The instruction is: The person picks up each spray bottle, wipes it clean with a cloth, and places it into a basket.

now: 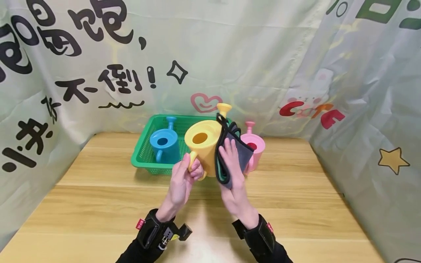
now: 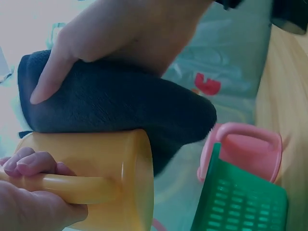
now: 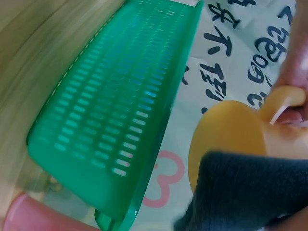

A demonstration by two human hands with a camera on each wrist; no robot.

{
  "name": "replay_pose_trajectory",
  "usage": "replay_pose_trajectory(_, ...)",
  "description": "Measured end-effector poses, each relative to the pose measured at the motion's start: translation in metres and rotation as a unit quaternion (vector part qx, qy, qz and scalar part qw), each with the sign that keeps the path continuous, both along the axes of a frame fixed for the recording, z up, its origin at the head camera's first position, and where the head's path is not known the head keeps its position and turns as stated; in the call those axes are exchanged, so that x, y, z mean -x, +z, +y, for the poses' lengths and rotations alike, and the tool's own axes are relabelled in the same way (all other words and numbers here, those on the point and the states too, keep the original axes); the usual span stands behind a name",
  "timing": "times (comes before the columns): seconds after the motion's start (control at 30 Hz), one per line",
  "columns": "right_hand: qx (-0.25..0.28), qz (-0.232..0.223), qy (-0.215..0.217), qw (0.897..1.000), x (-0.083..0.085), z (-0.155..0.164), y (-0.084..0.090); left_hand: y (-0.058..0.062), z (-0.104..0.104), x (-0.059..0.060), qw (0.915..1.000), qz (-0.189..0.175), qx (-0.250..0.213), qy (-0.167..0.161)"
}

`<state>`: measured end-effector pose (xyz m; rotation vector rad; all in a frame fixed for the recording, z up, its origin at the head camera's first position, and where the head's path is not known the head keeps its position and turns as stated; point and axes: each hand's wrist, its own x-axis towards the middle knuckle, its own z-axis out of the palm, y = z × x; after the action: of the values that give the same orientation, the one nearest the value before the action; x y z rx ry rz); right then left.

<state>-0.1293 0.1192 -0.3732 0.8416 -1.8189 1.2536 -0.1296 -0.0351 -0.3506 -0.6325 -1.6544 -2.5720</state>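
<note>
A yellow watering can (image 1: pixel 205 146) is raised above the table, upright in the head view. My left hand (image 1: pixel 184 175) grips its handle (image 2: pixel 72 187), fingers curled around it. A folded dark grey cloth (image 1: pixel 241 151) with black edging and a green inner side lies against the can's right side. My right hand (image 1: pixel 234 171) presses the cloth to the can with its fingers laid nearly straight over it. In the right wrist view the cloth (image 3: pixel 250 187) covers part of the can, and most of the right hand is out of sight.
Behind the can, a green plastic basket (image 1: pixel 141 155) stands on the wooden table (image 1: pixel 289 208). A blue watering can (image 1: pixel 167 148) is inside it. To the basket's right stands a pink watering can (image 1: pixel 258 146), partly hidden by the cloth. A printed curtain (image 1: pixel 256 62) surrounds the table.
</note>
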Motion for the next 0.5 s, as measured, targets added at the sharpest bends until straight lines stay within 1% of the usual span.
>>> replay_pose_trajectory(0.1, 0.047, -0.045, 0.019, 0.998, -0.0008, 0.0023, 0.0022, -0.0006, 0.0012, -0.0008, 0.9999, 0.007, 0.014, 0.003)
replay_pose_trajectory(0.17, 0.057, -0.055, 0.021, 0.997, -0.0016, 0.0022, 0.0023, -0.0006, 0.0015, -0.0014, 0.9998, 0.008, 0.017, 0.004)
replay_pose_trajectory(0.23, 0.044, -0.042, 0.016, 0.998, -0.0021, 0.0001, 0.0005, -0.0004, 0.0014, -0.0014, 0.9999, 0.006, 0.013, 0.007)
replay_pose_trajectory(0.37, -0.003, 0.002, -0.001, 1.0, -0.002, -0.0055, -0.0037, 0.0017, 0.0006, -0.0008, 0.9997, -0.003, 0.005, 0.023)
replay_pose_trajectory(0.43, -0.004, 0.007, 0.002, 1.0, -0.0012, -0.0066, -0.0043, 0.0029, 0.0001, -0.0006, 0.9995, -0.006, 0.008, 0.031)
replay_pose_trajectory(0.5, 0.018, -0.008, 0.011, 1.0, -0.0002, -0.0058, -0.0024, 0.0032, -0.0004, -0.0004, 0.9992, -0.002, 0.018, 0.036)
